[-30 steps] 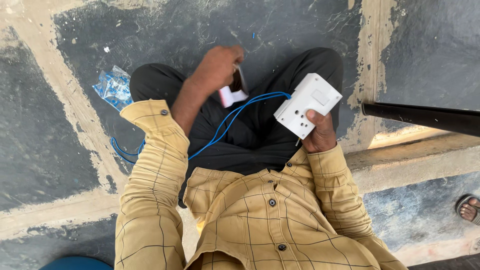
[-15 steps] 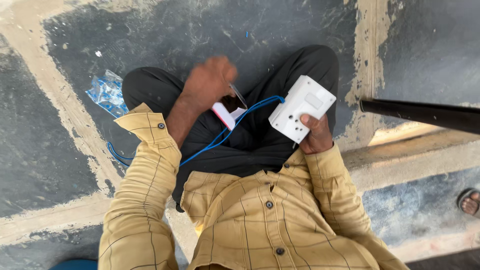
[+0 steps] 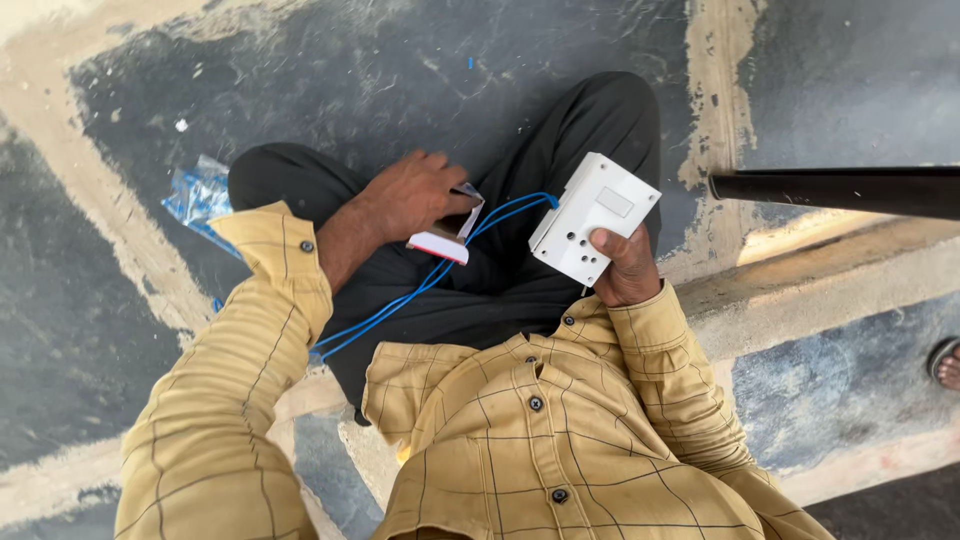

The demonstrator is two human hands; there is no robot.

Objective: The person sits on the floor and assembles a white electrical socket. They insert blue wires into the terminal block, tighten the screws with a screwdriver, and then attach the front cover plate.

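The white switch box (image 3: 594,218) sat above the lap, the right hand (image 3: 625,270) clasping its lower edge. Blue wires (image 3: 420,285) ran from it to the left hand (image 3: 410,195) — clenched around a small red-and-white tool (image 3: 440,243).

Crumpled blue plastic bag (image 3: 198,196) on the dark floor (image 3: 330,80), black bar (image 3: 835,190), sandalled foot (image 3: 945,362) at right edge

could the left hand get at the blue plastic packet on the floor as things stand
Probably yes. The left hand rests on the lap holding a small red and white tool; the blue plastic packet lies just beyond the left knee with nothing between, though the grip is occupied.
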